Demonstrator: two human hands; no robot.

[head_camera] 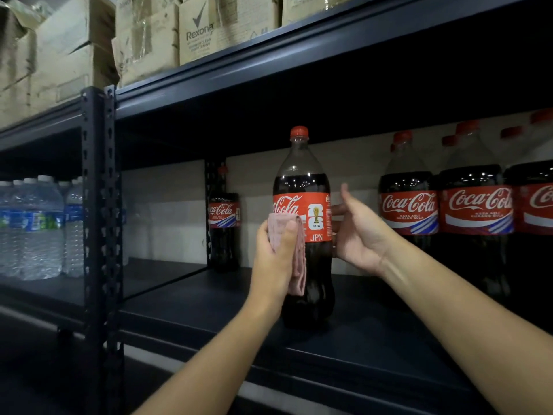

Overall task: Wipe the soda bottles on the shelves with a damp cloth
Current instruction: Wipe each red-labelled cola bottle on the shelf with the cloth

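On the dark shelf (374, 333) in front of me, one big soda bottle (303, 187) stands upright, alone, near the front edge. It has a red cap, a clear neck, and dark cola up to the shoulder. Its red label carries white Coca-Cola script, a FIFA trophy mark and the letters JPN.

My left hand (273, 259) holds a folded pink cloth (294, 256); my thumb lies over it and my fingers curl around it, and I press the cloth against the left side of the bottle, over the edge of the label and the dark part under it. My right hand (360, 232) is at the right side of the bottle with the fingers straight and spread, the thumb pointing up; the fingertips go behind the label, so I cannot tell how firmly they touch.

To the right stands a row of similar bottles (475, 211), and one more bottle (224, 223) is far back on the left. On the next rack there are water bottles (39, 229), and cardboard boxes (167, 34) are above.
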